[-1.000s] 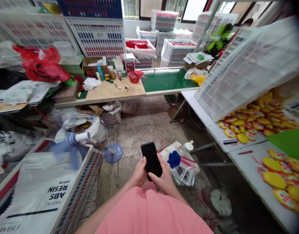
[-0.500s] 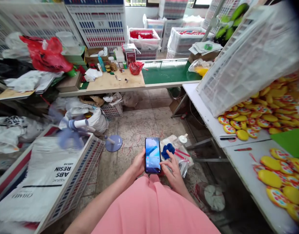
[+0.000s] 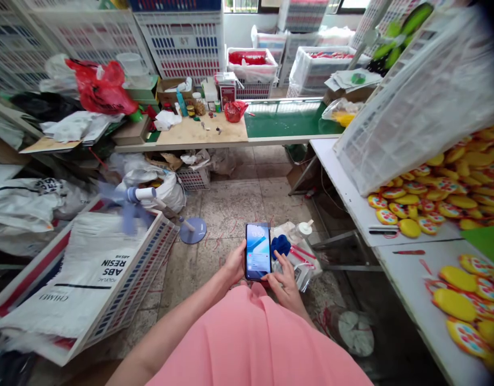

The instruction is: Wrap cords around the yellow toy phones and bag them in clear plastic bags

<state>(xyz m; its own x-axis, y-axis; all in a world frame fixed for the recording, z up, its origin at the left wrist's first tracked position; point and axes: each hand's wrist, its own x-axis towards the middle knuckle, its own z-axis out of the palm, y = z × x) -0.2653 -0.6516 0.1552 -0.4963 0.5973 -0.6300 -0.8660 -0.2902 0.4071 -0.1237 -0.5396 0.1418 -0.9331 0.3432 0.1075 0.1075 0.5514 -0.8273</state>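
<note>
Since a second ago, the right hand (image 3: 286,281) has come away from the side of the smartphone (image 3: 258,252), whose dark screen is now lit. Gripped along its left edge by the left hand (image 3: 235,262), the phone stands just above the lap of the pink garment (image 3: 247,338), screen towards the wearer, presumably so that it can be read looking down; this one-sided hold seems meant to leave the other hand free. That right hand is loosely spread and grips nothing, its thumb at the phone's lower right corner; whether it presses there, I cannot tell. So the phone lies between the two hands, against the left one's fingers. Past the right fingertips, a blue bundle (image 3: 280,246) sits beside a clear plastic bag (image 3: 305,276).
</note>
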